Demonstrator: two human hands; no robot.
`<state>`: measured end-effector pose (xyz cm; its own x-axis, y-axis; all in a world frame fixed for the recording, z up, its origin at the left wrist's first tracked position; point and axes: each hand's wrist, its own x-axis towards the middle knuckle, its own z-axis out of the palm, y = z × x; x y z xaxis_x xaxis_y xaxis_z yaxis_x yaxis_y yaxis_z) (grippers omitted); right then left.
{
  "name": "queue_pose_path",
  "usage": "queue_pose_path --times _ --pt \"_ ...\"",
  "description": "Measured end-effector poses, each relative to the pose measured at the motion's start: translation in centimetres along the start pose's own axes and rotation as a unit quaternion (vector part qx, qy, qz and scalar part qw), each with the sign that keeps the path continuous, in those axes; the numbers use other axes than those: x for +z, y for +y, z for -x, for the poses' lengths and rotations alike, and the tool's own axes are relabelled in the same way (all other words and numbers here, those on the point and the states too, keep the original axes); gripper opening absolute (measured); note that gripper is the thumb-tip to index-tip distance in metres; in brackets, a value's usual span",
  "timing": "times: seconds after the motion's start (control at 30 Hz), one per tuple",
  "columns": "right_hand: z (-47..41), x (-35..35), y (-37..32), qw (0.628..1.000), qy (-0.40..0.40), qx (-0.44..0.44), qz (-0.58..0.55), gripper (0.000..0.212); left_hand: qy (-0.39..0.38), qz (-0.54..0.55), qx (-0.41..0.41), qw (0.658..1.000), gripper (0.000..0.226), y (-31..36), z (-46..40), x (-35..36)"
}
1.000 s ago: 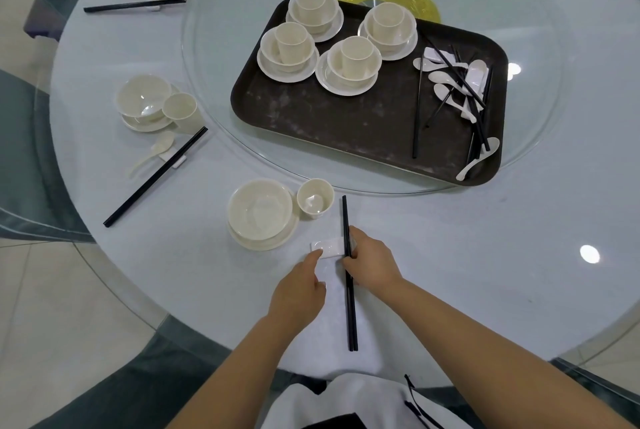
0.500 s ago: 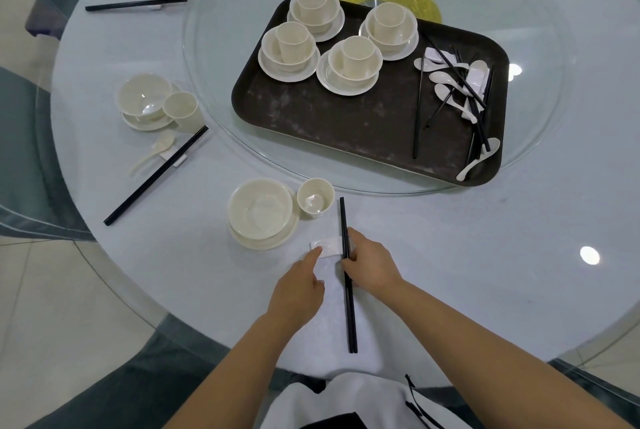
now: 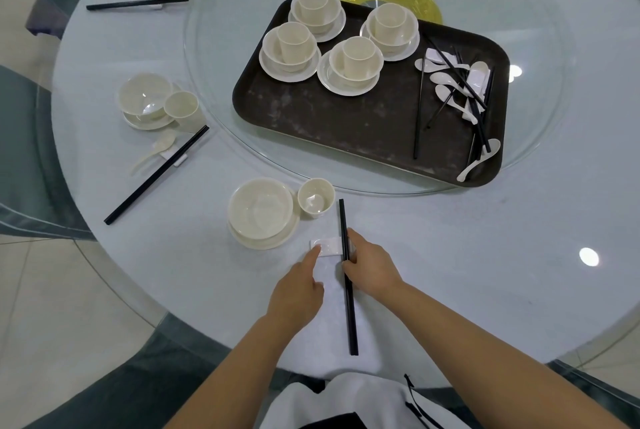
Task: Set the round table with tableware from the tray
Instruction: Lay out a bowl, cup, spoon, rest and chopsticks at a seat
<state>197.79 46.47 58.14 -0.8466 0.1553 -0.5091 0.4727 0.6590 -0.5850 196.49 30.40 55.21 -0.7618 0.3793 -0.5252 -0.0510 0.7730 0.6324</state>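
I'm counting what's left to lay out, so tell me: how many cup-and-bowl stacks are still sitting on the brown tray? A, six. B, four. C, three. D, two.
B: four stacks, each a cup in a bowl on a saucer, sit in a cluster at the far left end of the tray.

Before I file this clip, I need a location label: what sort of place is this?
Probably a restaurant or banquet dining room: a big round table with a glass turntable, a serving tray of matching bowl-and-cup sets, and identical place settings.
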Motion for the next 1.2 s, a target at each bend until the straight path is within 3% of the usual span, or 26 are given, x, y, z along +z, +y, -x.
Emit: queue_pose_path --times 0.23,0.43,0.57,0.87,1.2 --pt "0.0 0.0 0.0 1.0 -0.001 0.001 0.004 0.046 0.01 0.02 0.006 1.0 0.062 -0.2 0.0 -0.1" --pt "-0.1 0.1 0.1 1.0 -0.002 0.01 0.005 0.045 0.111 0.098 -0.056 0.987 0.037 -0.8 0.1 -1.0" --pt "-0.2 0.3 0.2 1.0 -0.002 0.009 0.01 0.049 0.114 0.139 -0.115 0.977 0.044 -1.6 -0.3 -1.8" --pt "-0.3 0.3 0.3 1.0 -0.004 0.006 0.011 0.052 0.145 0.068 -0.088 0.983 0.057 -1.8 0.5 -1.9" --pt "-0.4 0.4 0.4 1.0 -0.004 0.001 0.013 0.053 0.102 0.059 -0.132 0.984 0.069 -2.2 0.6 -2.4"
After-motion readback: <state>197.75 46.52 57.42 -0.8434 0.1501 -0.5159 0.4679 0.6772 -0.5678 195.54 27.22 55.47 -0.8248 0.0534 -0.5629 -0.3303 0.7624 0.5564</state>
